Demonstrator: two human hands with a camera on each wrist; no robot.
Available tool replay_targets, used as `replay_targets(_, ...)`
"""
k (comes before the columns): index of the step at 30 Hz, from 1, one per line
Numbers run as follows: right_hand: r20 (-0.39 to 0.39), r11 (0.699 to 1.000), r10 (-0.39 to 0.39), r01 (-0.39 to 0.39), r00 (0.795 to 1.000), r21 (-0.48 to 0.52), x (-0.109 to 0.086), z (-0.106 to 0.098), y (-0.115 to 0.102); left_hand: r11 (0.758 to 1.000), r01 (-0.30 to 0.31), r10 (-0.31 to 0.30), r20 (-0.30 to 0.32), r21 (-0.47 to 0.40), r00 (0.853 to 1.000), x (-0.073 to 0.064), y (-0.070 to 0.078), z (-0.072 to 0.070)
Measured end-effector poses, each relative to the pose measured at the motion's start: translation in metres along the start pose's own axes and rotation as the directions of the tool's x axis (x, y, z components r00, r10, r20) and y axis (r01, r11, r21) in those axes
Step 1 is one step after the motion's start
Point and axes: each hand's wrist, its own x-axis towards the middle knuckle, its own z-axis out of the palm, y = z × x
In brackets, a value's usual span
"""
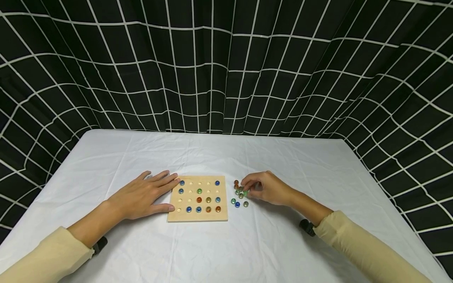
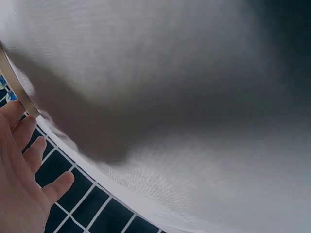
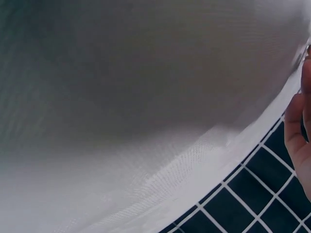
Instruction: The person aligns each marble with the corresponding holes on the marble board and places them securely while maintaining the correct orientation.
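A narrow lane of surface (image 1: 212, 251) separates the wooden board (image 1: 209, 217) from the loose marbles (image 1: 241, 195). The left hand (image 1: 146, 194) bars the board's left edge, the right hand (image 1: 270, 189) the marbles' right side. Passage lies open from the near side; behind, a gridded curtain (image 1: 219, 78) hangs.

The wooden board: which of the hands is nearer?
Left: the left hand touches the wooden board at its left side; the right hand is beyond the board's right side, by loose marbles.
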Motion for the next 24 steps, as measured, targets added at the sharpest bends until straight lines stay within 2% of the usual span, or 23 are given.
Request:
replay_targets(4, -0.002, 1.000, 0.011, -0.011, 1.000, -0.008, 0.002, 0.000, -0.002, 1.000, 0.000, 0.000, 0.000, 0.003, 1.000, 0.000, 0.000, 0.000)
replay_targets(11, -0.029, 1.000, -0.025, 0.024, 0.999, -0.004, 0.006, 0.001, -0.008, 1.000, -0.004, 0.004, 0.004, 0.012, 1.000, 0.001, 0.000, -0.001)
replay_targets(24, -0.076, 0.998, -0.055, 0.054, 0.996, -0.016, 0.026, 0.013, -0.027, 1.000, -0.012, 0.012, -0.006, 0.023, 1.000, 0.001, -0.001, 0.000)
